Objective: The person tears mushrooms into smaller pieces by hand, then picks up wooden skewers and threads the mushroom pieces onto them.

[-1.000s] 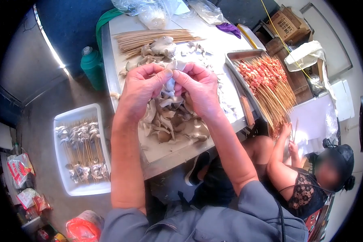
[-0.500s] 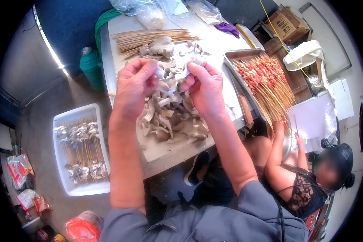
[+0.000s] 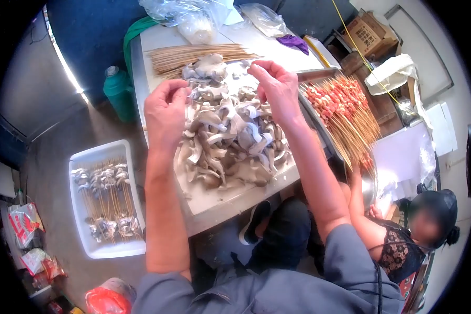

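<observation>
A large heap of torn grey-white oyster mushrooms (image 3: 230,136) covers much of the white table. Over its upper left side is my left hand (image 3: 167,104), thumb and fingers pinched; whatever sits between the tips does not show clearly. My right hand (image 3: 278,91) is raised above the upper right of the heap, its fingers bent in and the thumb close to the fingertip; any small piece there is too hard to see. A larger mushroom cluster (image 3: 211,65) lies between the hands, in front of a bundle of bare wooden skewers (image 3: 193,54).
To the right, a metal tray (image 3: 319,113) holds many meat skewers (image 3: 345,104), with a co-worker (image 3: 387,246) beside it. On the floor at left stands a white tray (image 3: 78,220) of mushroom skewers (image 3: 110,193), near a green flask (image 3: 118,91). Plastic bags (image 3: 193,23) lie at the table's back.
My hands have moved apart from the pale mushroom piece they held between them, the right one up and rightward, the left slightly leftward. The co-worker's farther hand has dropped lower.
</observation>
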`<control>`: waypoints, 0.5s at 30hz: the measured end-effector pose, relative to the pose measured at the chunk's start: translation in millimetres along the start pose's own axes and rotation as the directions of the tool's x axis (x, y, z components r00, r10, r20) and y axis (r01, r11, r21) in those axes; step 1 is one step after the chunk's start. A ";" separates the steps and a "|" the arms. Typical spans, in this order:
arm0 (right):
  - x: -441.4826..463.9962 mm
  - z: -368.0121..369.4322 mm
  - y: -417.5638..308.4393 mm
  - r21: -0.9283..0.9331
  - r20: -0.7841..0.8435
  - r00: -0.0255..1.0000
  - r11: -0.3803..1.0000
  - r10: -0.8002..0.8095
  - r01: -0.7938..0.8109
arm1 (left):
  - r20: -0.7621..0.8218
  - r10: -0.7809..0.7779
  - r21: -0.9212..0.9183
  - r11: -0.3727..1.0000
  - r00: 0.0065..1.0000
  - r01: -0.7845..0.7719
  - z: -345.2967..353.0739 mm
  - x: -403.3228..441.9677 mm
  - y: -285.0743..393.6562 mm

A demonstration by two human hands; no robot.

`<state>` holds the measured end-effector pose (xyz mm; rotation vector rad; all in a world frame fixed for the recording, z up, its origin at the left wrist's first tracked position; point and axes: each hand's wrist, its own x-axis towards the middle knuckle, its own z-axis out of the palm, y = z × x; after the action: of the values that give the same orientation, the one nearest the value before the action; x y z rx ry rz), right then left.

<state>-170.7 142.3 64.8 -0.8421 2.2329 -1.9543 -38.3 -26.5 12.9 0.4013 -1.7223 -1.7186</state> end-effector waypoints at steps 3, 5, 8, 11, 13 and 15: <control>28.4 7.4 21.3 -0.232 0.041 0.997 0.970 -0.068 0.076 | -0.151 0.023 -0.153 0.987 0.988 -0.047 -6.1 2.4 -1.6; 45.8 11.1 33.5 -0.525 0.146 0.974 0.820 -0.176 0.227 | -0.156 0.018 -0.164 0.986 0.988 -0.044 -8.8 3.2 -1.3; 60.9 21.6 37.3 -0.699 0.371 0.901 0.570 -0.226 0.431 | -0.159 0.009 -0.172 0.984 0.987 -0.036 -10.4 4.6 -0.9; 75.9 28.0 52.6 -0.732 0.501 0.839 0.414 -0.211 0.541 | -0.152 -0.003 -0.170 0.985 0.988 -0.024 -11.0 5.1 0.1; 81.3 31.1 61.5 -0.711 0.561 0.792 0.348 -0.241 0.610 | -0.150 -0.008 -0.170 0.985 0.989 -0.017 -11.5 5.7 -0.1; 88.5 30.9 63.6 -0.693 0.572 0.782 0.365 -0.247 0.622 | -0.136 -0.002 -0.191 0.981 0.991 -0.025 -12.4 5.9 -1.1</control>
<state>-256.7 79.4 26.4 -1.9063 2.8323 -0.3734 -34.9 -39.8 12.1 0.4092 -1.4449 -1.7880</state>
